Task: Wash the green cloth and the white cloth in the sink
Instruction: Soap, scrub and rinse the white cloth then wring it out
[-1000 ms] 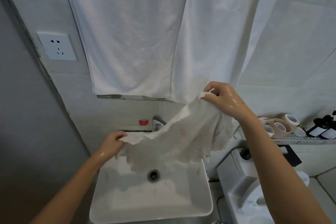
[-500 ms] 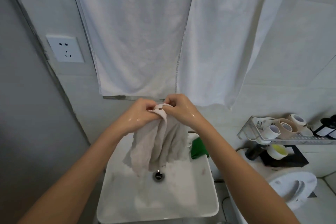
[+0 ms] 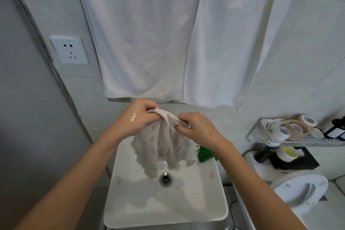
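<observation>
left hand and right hand both pinching the top edge of the white cloth, cloth hanging bunched over the sink, green cloth at the sink's back right corner

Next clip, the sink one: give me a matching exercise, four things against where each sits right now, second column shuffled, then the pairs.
Things:
1. white cloth
2. green cloth
3. drain
4. tape rolls

Places:
A. on the wall shelf at right
B. at the sink's back right corner
C. bottom of the basin
D. gripped by the left hand and right hand above the basin

Pairs: 1-D, 2-B, 3-C, 4-A
</observation>
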